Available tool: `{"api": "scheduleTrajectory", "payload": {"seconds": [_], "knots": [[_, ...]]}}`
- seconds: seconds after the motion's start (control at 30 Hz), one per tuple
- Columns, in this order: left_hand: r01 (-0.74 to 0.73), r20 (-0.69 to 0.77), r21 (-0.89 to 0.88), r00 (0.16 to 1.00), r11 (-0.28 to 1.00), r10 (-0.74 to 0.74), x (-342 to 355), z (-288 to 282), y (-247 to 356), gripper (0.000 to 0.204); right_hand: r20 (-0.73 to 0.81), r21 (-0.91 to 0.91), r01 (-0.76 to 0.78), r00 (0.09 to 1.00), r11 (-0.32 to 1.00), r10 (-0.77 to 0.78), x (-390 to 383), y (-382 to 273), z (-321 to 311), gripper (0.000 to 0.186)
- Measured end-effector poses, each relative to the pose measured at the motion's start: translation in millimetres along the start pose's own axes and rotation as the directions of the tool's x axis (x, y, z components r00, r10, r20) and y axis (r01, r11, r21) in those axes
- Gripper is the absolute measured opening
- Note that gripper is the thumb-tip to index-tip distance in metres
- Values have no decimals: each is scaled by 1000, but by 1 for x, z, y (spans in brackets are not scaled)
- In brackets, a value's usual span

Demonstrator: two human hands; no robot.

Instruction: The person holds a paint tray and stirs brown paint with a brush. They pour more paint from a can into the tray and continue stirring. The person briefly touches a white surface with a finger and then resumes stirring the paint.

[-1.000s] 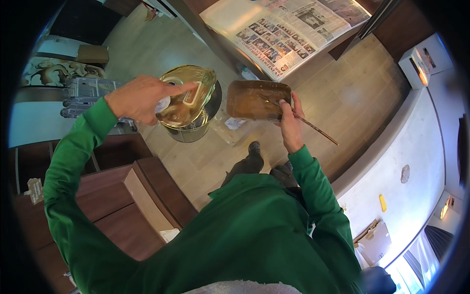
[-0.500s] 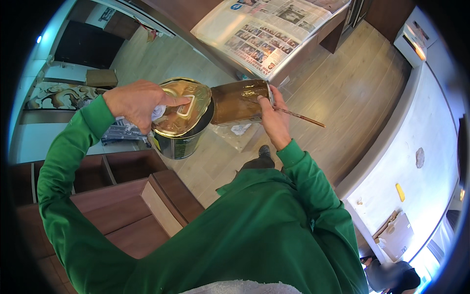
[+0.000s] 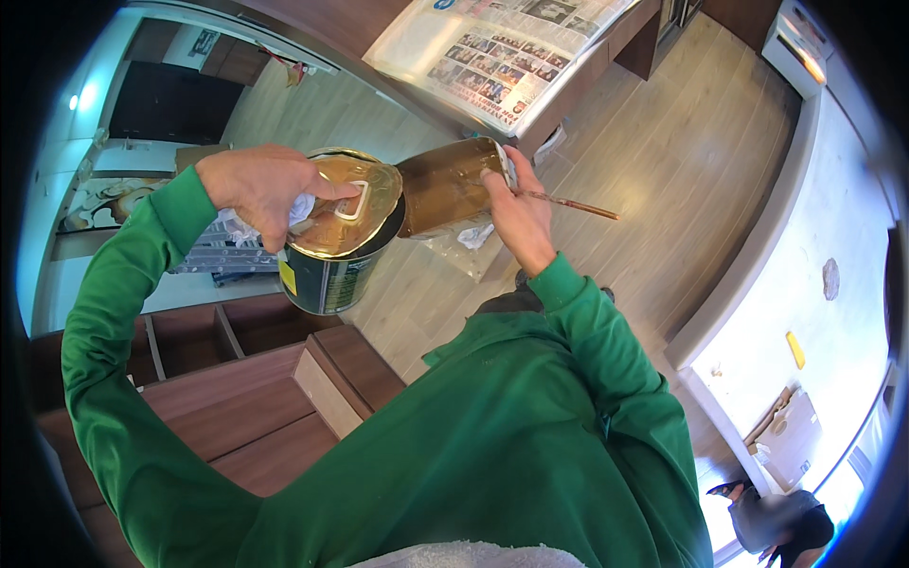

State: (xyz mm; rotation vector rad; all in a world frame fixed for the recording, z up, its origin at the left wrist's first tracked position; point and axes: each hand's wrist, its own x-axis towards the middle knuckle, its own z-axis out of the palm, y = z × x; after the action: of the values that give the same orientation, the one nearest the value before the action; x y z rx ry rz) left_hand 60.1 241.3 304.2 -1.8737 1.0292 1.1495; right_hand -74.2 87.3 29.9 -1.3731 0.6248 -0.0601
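Left hand (image 3: 270, 186) clasps round golden lid (image 3: 381, 197) atop dark-green cylindrical can (image 3: 331, 286); right hand (image 3: 520, 214) clamps brown rectangular tray (image 3: 443, 197) tilted canward, presumably draining.

The left arm (image 3: 109, 331) bows out along the frame's left side, its hand (image 3: 265, 189) at upper left, index finger pointing right. The right hand (image 3: 521, 218), above centre, grips thumb uppermost.

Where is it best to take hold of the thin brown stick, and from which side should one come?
Probably best to pinch the free end of the thin brown stick, coming from the right. This end is straight and uncovered and points away from the tray, while further left the right hand covers it.
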Motion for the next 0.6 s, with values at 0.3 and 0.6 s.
{"api": "scheduleTrajectory", "payload": {"seconds": [0.3, 0.6], "knots": [[7, 46, 56, 999, 998, -9, 9, -7, 9, 114, -14, -70, 83, 996, 994, -84, -7, -9, -3, 65], [-37, 75, 93, 997, 995, 30, 18, -12, 18, 111, 5, -99, 5, 1000, 995, -4, -16, -11, -10, 66]]}}
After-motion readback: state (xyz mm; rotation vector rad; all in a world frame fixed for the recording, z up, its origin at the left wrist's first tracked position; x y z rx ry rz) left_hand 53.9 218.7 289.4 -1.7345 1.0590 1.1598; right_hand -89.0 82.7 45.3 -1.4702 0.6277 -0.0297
